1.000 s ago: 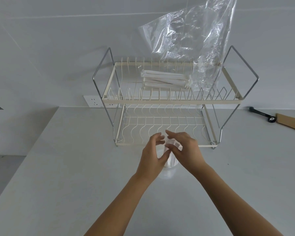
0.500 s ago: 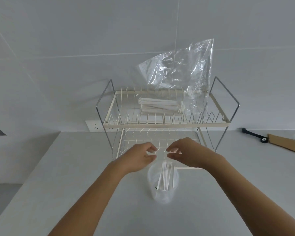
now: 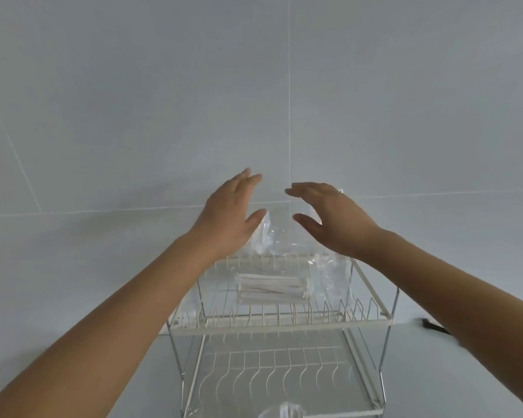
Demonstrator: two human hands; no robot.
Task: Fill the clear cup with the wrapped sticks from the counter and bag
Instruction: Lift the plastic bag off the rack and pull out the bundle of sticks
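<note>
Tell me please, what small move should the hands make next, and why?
Probably both hands should close on the clear plastic bag and lift it. The left hand and the right hand are open and empty on either side of it, and the wrapped sticks lie inside it on the rack's upper shelf.

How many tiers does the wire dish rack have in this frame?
2. The upper tier holds the bundle of wrapped sticks inside the clear bag; the lower tier sits below it, near the counter.
</note>
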